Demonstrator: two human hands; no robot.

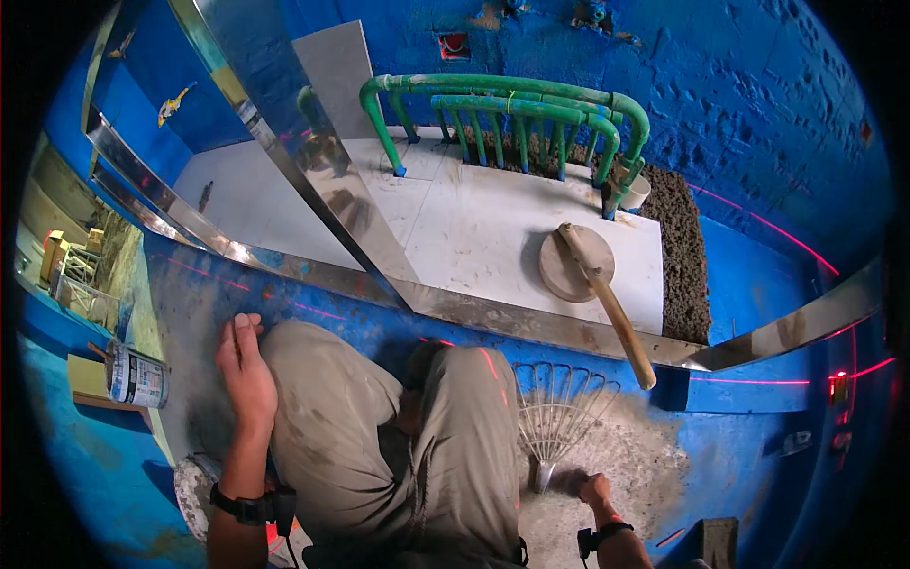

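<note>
Head view: the left hand point(248, 372), fingers nearly together, points upward beside a knee point(308, 365); the right hand point(595, 490) curls, grip unclear, near a wire tool point(559, 417) on the floor point(654, 441); a mallet point(599, 284) overhangs the white slab point(455, 251)'s front edge.

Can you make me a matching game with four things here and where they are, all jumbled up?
Things
1. wooden-handled mallet
2. wire fan tool
3. green pipes
4. can with a label

Places
A. standing up from the white boards, near the blue wall
B. out to the left of the left hand
C. lying on the white boards, its handle sticking out past the metal edge
D. on the floor, close to the right hand

Right pairs: 1-C, 2-D, 3-A, 4-B
</note>
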